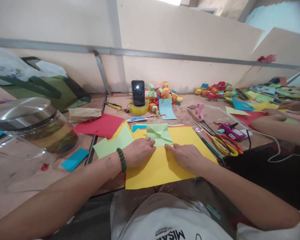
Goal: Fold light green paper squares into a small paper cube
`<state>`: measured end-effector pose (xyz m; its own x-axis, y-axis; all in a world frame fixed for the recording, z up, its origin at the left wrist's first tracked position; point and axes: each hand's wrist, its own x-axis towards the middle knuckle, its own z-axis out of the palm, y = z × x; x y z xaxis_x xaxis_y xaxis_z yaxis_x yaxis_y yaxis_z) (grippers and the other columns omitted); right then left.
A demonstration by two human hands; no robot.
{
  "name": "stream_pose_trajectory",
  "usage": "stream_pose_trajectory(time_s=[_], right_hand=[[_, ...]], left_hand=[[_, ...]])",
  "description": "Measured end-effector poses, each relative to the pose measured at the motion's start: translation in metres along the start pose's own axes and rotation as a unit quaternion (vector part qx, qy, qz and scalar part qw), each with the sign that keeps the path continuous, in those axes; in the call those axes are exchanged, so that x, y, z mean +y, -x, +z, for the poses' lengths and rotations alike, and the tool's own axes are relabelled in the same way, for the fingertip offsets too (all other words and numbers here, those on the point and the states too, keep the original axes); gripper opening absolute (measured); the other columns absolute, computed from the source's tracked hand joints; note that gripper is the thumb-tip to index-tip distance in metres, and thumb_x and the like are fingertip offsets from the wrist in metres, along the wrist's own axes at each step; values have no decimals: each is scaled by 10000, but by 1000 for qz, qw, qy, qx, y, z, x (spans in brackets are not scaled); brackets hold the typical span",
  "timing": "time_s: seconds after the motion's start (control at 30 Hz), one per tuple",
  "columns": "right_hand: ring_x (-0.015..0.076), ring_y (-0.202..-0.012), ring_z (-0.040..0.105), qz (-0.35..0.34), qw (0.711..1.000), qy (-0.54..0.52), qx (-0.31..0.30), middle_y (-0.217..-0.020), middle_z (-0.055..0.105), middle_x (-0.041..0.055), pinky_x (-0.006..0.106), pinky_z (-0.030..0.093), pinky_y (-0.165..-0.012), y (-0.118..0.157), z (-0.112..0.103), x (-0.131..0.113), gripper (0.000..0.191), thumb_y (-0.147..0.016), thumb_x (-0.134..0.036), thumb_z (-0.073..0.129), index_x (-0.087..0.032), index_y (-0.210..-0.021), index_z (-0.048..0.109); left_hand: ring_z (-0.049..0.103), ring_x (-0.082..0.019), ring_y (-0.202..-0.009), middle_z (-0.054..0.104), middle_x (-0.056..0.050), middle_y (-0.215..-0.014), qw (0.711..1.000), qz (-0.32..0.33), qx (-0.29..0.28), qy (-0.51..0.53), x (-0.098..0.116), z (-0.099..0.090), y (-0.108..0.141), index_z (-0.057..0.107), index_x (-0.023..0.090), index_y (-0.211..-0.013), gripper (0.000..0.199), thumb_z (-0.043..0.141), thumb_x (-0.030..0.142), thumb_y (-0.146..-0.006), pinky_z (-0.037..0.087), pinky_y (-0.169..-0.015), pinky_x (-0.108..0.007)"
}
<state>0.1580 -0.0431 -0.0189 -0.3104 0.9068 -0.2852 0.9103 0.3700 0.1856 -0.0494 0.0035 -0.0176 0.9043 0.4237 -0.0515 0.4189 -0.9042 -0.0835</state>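
Observation:
A light green sheet of paper (160,132), with folded flaps and crease lines, lies on a stack of large yellow paper (165,170) in front of me. My left hand (140,152), wearing a green bead bracelet, has its fingers curled and pressed on the sheet's lower left corner. At the lower right edge of the same sheet, the fingertips of my right hand (186,157) press down, the index finger reaching forward. Another light green piece (117,141) lies under my left wrist, beside the yellow stack.
Behind the stack are a phone (138,93) on a tape roll (139,108), folded paper cubes (162,94) and a light blue sheet (167,109). Scissors (225,146) and a pink glue gun (198,111) lie right. A glass jar (47,136) stands left. Another person's hand (272,121) works far right.

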Motion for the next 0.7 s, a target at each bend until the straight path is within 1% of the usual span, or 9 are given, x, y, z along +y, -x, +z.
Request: stream_pose_trajectory(time_s=[0.1,0.2,0.27,0.33,0.4,0.5,0.57,0.6,0.7], right_hand=[[236,-796,660,-13,1000,-7,-3,-969,645,118,298,400,-608,-2,-10,0,391,-906,-143,315,-207,-1225,531],[232,-847,654,-23,999,-19,-17,-1024,633,131,295,403,-628,-6,-30,-5,343,-896,-135,323,-163,-1081,611],[243,-893,652,-13,999,-34,-31,-1036,642,144,299,415,-663,-11,-43,-11,329,-903,-144,322,-135,-1017,630],[269,-947,646,9,998,-55,-41,-1023,662,166,312,429,-701,-18,-52,-19,343,-934,-216,315,-115,-1009,634],[295,-988,640,31,996,-79,-40,-1018,677,185,324,441,-724,-27,-54,-25,401,-956,-330,306,-107,-1029,632],[317,-1001,638,43,994,-99,-23,-1029,684,196,339,456,-723,-40,-47,-28,468,-933,-454,337,-106,-1065,621],[321,-991,640,39,994,-105,-16,-1025,688,195,344,463,-716,-46,-42,-27,492,-902,-498,371,-108,-1071,618],[320,-985,641,35,993,-109,-16,-1021,690,192,342,466,-712,-47,-41,-25,501,-887,-513,384,-109,-1066,621],[306,-971,644,25,992,-122,-28,-1030,690,184,325,468,-705,-50,-44,-22,501,-858,-528,416,-117,-1041,636]], left_hand=[[576,-216,-862,645,-126,-921,999,-16,19,35,-6,4,14,660,117,-904,248,450,40,-796,486,-755,-318],[577,-198,-976,653,-93,-1053,991,-37,66,114,-14,15,23,661,149,-987,359,432,-3,-756,491,-837,-304],[577,-181,-1010,657,-79,-1090,981,-38,97,160,-18,22,25,661,157,-1002,397,413,-22,-749,482,-885,-298],[583,-172,-1004,667,-73,-1081,975,-34,114,186,-20,27,26,661,159,-978,394,404,-30,-747,478,-897,-296],[590,-175,-960,678,-72,-1013,972,-49,126,191,-20,30,25,651,161,-966,364,410,-18,-761,492,-861,-301],[584,-184,-930,672,-72,-962,971,-70,138,185,-19,34,24,618,162,-1063,399,409,-12,-772,503,-822,-307],[569,-188,-957,665,-75,-1003,974,-52,140,170,-19,35,23,606,169,-1120,461,404,-34,-758,497,-841,-310],[561,-188,-967,662,-76,-1021,977,-39,139,159,-18,35,23,613,174,-1118,472,402,-42,-755,493,-851,-308],[552,-191,-938,656,-79,-1013,983,-21,134,125,-16,34,23,644,171,-1057,416,406,-25,-779,492,-838,-302]])
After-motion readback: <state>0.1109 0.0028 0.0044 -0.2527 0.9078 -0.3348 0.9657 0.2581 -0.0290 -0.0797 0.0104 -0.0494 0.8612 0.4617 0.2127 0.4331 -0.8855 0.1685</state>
